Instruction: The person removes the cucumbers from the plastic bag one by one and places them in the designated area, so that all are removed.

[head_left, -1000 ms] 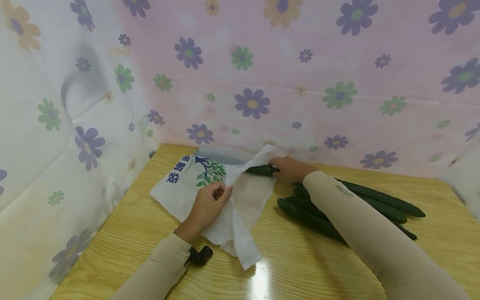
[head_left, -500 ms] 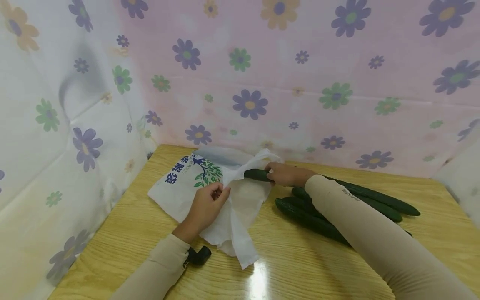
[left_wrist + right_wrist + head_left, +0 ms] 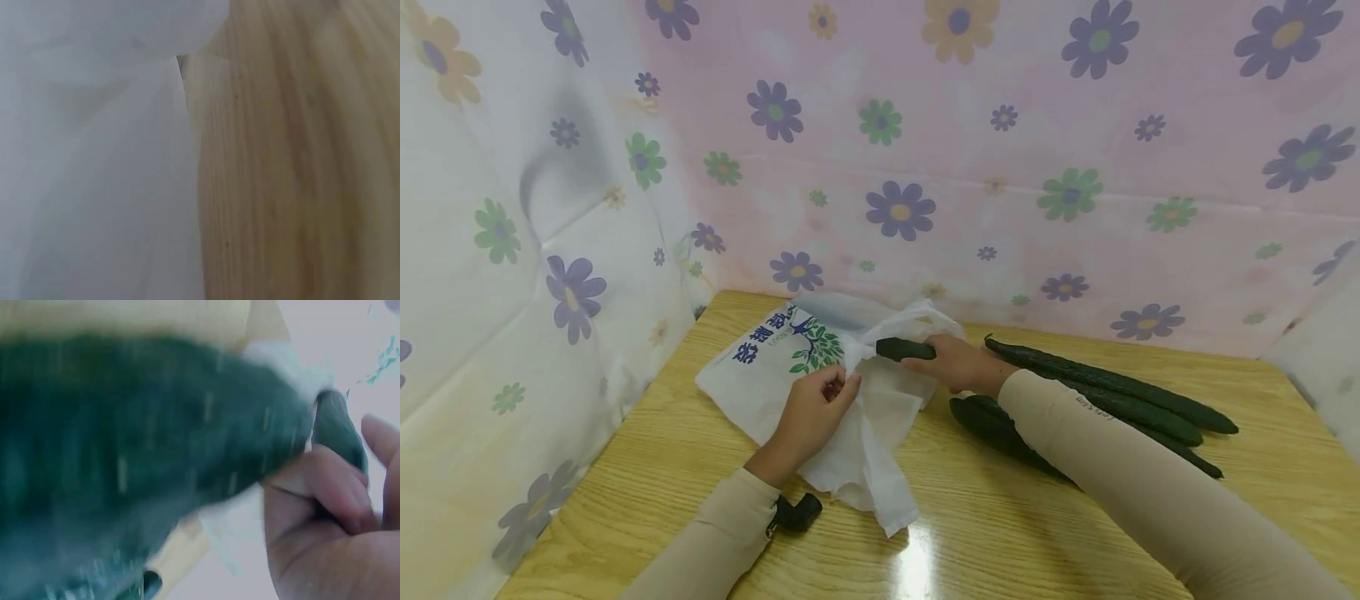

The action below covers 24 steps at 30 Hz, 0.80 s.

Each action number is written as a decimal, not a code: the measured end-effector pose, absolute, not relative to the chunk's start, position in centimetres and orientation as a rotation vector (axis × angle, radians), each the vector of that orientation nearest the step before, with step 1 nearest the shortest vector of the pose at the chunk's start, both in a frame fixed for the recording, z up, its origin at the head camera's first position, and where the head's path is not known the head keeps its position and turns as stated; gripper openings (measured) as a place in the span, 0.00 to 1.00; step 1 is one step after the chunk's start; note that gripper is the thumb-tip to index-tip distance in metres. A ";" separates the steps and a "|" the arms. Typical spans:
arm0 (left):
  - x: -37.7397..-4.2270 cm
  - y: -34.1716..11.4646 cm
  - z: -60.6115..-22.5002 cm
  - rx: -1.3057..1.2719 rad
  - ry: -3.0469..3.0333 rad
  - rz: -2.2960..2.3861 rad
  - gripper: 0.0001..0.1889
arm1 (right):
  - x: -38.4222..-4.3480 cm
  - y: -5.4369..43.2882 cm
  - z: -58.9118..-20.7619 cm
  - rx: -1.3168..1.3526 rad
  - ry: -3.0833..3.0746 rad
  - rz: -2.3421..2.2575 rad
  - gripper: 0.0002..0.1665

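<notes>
A white plastic bag (image 3: 767, 392) with dark blue lettering and a green tree print lies on its side, its opening toward the right. My left hand (image 3: 811, 412) pinches the bag's edge near the opening between thumb and fingers. At the mouth, my right hand (image 3: 958, 362) grips a dark green cucumber (image 3: 905, 349), whose blunt end points left into the bag's folds. In the right wrist view, curled fingers (image 3: 331, 487) cover part of that cucumber (image 3: 337, 428). The left wrist view holds only white plastic (image 3: 112, 181) beside wood; the hand is outside it.
Several long cucumbers (image 3: 1120, 383) lie on the wooden table (image 3: 1000, 533) at right, partly under the right forearm. A large blurred cucumber (image 3: 125, 425) fills the left of the right wrist view. Flower-printed cloth (image 3: 970, 200) hangs behind and at the left.
My right hand has moved left and slightly nearer, carrying the cucumber with it. The bag's raised upper edge has sagged around the opening. My left hand has stayed almost still.
</notes>
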<state>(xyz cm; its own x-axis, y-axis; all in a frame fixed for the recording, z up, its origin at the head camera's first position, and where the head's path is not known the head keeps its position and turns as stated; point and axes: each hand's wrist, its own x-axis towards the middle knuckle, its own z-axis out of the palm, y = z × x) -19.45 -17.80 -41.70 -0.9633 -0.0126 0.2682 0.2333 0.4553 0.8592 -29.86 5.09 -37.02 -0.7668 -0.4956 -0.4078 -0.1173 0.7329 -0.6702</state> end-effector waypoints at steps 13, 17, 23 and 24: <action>-19.4 -17.8 -41.5 -0.193 -2.452 -1.495 0.12 | -27.6 4.9 -37.4 -0.560 2.482 -0.944 0.34; -19.4 -17.7 -41.5 -0.183 -2.431 -1.484 0.12 | -27.1 5.3 -37.3 -0.591 2.480 -0.945 0.37; -19.5 -17.8 -41.6 -0.153 -2.414 -1.482 0.12 | -25.9 6.3 -36.9 -0.591 2.482 -0.934 0.45; -19.5 -17.8 -41.6 -0.150 -2.410 -1.484 0.12 | -25.6 6.5 -36.8 -0.584 2.485 -0.933 0.46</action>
